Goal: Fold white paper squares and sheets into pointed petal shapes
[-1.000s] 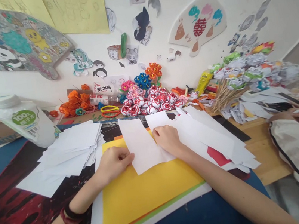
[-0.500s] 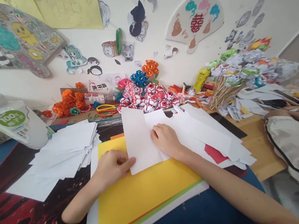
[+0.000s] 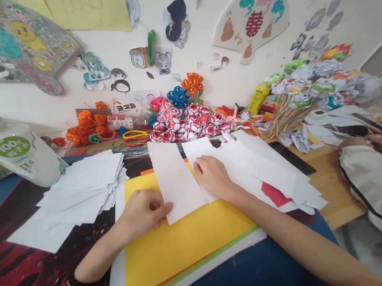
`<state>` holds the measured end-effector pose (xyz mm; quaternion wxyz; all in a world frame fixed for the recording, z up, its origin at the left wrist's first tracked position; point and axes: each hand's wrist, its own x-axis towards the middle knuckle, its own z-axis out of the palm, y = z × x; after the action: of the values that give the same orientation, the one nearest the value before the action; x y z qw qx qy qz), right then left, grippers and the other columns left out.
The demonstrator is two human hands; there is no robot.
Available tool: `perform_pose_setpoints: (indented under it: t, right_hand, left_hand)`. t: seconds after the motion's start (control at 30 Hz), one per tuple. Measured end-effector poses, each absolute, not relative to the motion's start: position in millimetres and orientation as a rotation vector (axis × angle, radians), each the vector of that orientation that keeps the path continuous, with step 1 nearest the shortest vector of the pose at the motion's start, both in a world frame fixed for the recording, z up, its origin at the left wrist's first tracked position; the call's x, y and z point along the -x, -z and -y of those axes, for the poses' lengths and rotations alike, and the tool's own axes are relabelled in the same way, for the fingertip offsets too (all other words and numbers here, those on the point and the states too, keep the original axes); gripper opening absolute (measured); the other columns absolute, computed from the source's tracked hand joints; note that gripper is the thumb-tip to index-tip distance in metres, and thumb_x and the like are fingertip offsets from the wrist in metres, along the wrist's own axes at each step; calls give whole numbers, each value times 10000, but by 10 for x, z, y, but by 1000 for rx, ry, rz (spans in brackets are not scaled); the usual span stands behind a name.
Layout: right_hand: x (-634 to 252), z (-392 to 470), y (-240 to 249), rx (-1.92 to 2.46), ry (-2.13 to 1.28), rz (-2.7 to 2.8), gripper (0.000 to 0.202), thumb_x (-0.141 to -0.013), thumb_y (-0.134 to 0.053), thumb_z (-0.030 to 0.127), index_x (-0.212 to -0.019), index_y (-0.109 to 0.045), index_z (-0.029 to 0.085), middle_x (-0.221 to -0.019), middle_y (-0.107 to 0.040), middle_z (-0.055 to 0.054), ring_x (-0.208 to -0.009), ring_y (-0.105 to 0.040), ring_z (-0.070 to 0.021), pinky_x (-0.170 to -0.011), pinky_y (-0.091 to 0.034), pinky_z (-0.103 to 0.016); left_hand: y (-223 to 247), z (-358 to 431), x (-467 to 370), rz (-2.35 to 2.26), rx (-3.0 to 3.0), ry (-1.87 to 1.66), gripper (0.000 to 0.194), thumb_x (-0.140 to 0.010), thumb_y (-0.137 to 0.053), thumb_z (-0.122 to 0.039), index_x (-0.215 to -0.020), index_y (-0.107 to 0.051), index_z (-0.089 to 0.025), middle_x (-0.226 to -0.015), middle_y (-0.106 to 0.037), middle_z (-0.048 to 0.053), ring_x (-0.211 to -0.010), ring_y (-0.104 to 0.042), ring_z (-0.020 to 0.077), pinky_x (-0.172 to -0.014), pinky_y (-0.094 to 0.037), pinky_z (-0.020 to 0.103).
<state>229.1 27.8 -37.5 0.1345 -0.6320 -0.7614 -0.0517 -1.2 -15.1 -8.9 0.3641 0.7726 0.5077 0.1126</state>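
Observation:
A white sheet of paper (image 3: 178, 179) lies over the yellow paper stack, split from its top edge down by a narrow gap. Near the bottom its two halves seem still joined. My left hand (image 3: 143, 208) is closed, pinching the lower left corner of the sheet between thumb and fingers. On the right half (image 3: 195, 149) rests my right hand (image 3: 212, 173), its fingers curled in and holding the paper down; the fingertips are partly hidden. Beneath are yellow sheets (image 3: 179, 251), with orange, green and white edges showing.
White paper pieces (image 3: 82, 189) are piled at left, beside a white bottle (image 3: 14, 151). More white paper (image 3: 270, 164) lies at right. Paper flowers (image 3: 191, 123) line the back near the wall. Another person's sleeve (image 3: 381, 180) is at the right edge.
The sheet's left half has swung left at its top, and a gap has opened between the halves. Both hands stay nearly in place on the paper.

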Motion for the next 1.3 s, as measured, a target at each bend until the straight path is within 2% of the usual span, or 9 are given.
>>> perform_pose_setpoints:
  t: [0.23, 0.53, 0.97, 1.17, 1.3]
  right_hand:
    - [-2297, -281, 373, 1821, 163, 2208, 250, -945, -403, 189, -789, -598, 179, -797, -623, -33, -767, -548, -164, -672, -289, -294]
    - [-2308, -292, 396, 1796, 185, 2205, 255, -944, -410, 192, -762, -589, 183, -780, -623, -24, -758, -549, -162, -660, -284, -299]
    - [-2311, -282, 367, 1803, 173, 2210, 257, -944, -411, 188, -799, -623, 183, -798, -639, -28, -751, -557, -159, -643, -296, -287]
    - [-2307, -280, 365, 1811, 147, 2220, 272, -957, -395, 194, -827, -633, 177, -812, -643, -45, -784, -566, -170, -679, -324, -280]
    - [-2300, -274, 369, 1800, 144, 2229, 267, -952, -400, 190, -814, -629, 177, -813, -644, -49, -791, -566, -172, -699, -330, -275]
  left_hand:
    - [74, 145, 16, -1280, -1993, -261, 453, -851, -507, -454, -497, -555, -175, -498, -600, 8, -511, -568, 131, -559, -402, 234]
    - [94, 126, 47, -1210, -1937, -259, 411, -857, -519, -429, -573, -667, -170, -532, -614, 8, -452, -565, 110, -523, -422, 219]
    - [-2, 150, 29, -1177, -1893, -261, 375, -830, -557, -383, -550, -680, -166, -552, -630, 24, -463, -571, 117, -520, -441, 219]
    - [-60, 167, 33, -1174, -1881, -233, 353, -819, -575, -376, -547, -679, -177, -553, -627, 19, -513, -578, 125, -550, -441, 223]
    - [-20, 129, 113, -1171, -1939, -237, 435, -819, -591, -393, -438, -605, -185, -547, -612, 40, -706, -603, 168, -621, -434, 221]
